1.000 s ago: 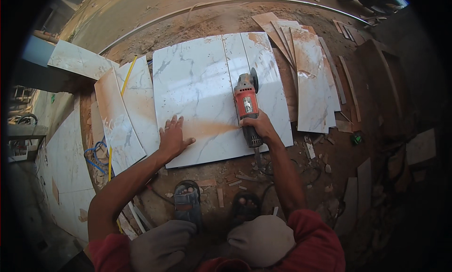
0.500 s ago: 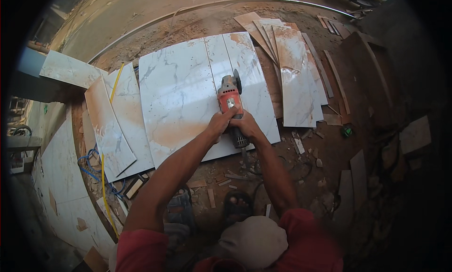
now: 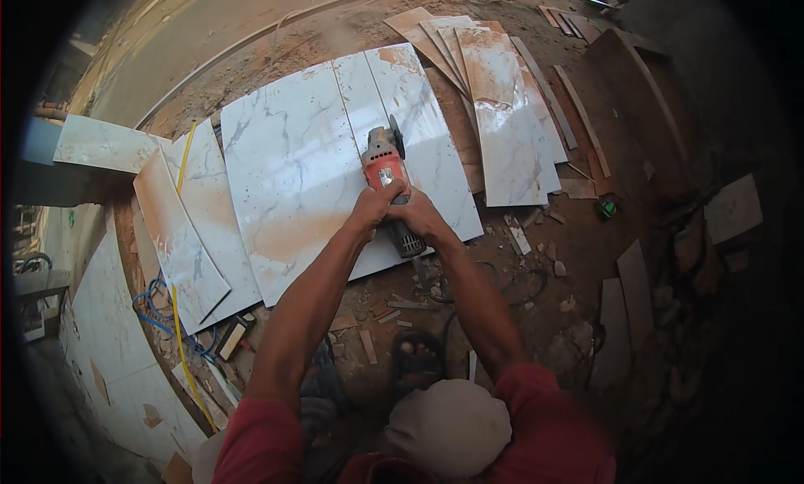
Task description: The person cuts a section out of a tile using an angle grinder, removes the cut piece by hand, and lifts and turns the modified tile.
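A red and grey angle grinder (image 3: 385, 162) lies along a large white marble-look tile (image 3: 276, 149), its disc upright at a straight line running down the tile's right part. My left hand (image 3: 374, 206) is closed on the grinder's body from the left. My right hand (image 3: 413, 213) grips it from the right, just beside and slightly lower, near the black rear end. The disc's lower edge is too small to tell if it touches the tile. An orange dust patch spreads on the tile left of my hands.
Stacked tile strips (image 3: 511, 149) lie at the right, more tiles (image 3: 180, 224) at the left with a yellow strip (image 3: 178, 333) and blue hose (image 3: 151, 304). A small green object (image 3: 605, 208), rubble, a grinder cord and a wooden frame (image 3: 636, 99) surround the work.
My left hand has left the tile, where it lay with fingers spread, and joined my right hand on the grinder. Tiles and grinder appear further left and higher in the view.
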`<state>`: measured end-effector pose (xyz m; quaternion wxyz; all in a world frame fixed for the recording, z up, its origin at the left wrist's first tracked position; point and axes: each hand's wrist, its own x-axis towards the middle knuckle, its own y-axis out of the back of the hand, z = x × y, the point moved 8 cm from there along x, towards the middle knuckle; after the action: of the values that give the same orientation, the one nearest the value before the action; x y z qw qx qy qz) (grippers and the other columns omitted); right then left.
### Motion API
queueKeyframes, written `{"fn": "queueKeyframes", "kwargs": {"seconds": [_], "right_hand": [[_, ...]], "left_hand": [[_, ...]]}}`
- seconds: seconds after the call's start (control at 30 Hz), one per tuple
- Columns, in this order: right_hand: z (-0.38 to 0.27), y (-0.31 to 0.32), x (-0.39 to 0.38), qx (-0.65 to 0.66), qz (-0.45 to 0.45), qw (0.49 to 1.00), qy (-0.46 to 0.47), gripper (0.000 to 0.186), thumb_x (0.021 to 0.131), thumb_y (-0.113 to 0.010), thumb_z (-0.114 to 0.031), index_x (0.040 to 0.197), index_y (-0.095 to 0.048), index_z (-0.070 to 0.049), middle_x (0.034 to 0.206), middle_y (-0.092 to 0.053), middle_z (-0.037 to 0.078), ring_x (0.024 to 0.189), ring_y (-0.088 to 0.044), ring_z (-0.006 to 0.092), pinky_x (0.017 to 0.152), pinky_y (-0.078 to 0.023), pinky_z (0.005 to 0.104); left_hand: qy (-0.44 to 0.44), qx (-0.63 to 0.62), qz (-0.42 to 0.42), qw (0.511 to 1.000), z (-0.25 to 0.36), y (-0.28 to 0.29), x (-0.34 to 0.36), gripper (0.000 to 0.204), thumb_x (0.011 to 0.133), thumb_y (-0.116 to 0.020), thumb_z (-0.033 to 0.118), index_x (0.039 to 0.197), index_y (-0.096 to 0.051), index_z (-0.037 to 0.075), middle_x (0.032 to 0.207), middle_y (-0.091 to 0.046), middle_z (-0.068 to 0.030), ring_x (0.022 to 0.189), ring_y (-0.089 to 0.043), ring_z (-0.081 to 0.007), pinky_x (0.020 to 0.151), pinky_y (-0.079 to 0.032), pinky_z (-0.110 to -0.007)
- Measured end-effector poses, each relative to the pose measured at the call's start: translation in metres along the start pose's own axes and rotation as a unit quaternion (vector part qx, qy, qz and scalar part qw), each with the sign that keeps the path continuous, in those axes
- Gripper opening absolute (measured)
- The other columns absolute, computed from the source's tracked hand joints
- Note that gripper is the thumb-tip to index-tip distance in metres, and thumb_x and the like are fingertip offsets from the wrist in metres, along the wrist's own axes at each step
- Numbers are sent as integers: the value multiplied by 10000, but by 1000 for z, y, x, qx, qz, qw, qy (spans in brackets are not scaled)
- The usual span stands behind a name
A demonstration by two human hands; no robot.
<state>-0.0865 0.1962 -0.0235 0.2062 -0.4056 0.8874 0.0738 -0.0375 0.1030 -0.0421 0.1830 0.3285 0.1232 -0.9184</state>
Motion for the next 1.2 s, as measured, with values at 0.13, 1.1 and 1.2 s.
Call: {"fn": "queueKeyframes", "kwargs": {"seconds": [0.13,1.1,1.2], "right_hand": [[2,1,3,15,5,1000,7,609,680,-786,-289,1158,-600,39,1022,-681,130,908,-652,219,822,-503,336],[-1,-1,-22,-3,13,1000,-5,595,673,-803,-293,1122,-617,49,1000,-680,126,876,-653,202,793,-505,321],[3,2,-18,-7,21,1000,-9,585,673,-801,-284,1118,-615,48,992,-679,119,863,-652,201,785,-507,320]], "left_hand": [[0,-4,-4,1000,1,-1,2,481,846,-699,468,1055,-660,36,908,-685,-71,755,-651,-164,692,-500,-310],[2,-13,3,1000,-12,-6,-10,412,813,-715,389,971,-682,10,854,-681,-67,711,-644,-154,639,-494,-292],[5,-4,2,1000,-13,-6,-6,423,818,-712,397,976,-683,6,856,-682,-72,713,-647,-157,628,-497,-296]]}}
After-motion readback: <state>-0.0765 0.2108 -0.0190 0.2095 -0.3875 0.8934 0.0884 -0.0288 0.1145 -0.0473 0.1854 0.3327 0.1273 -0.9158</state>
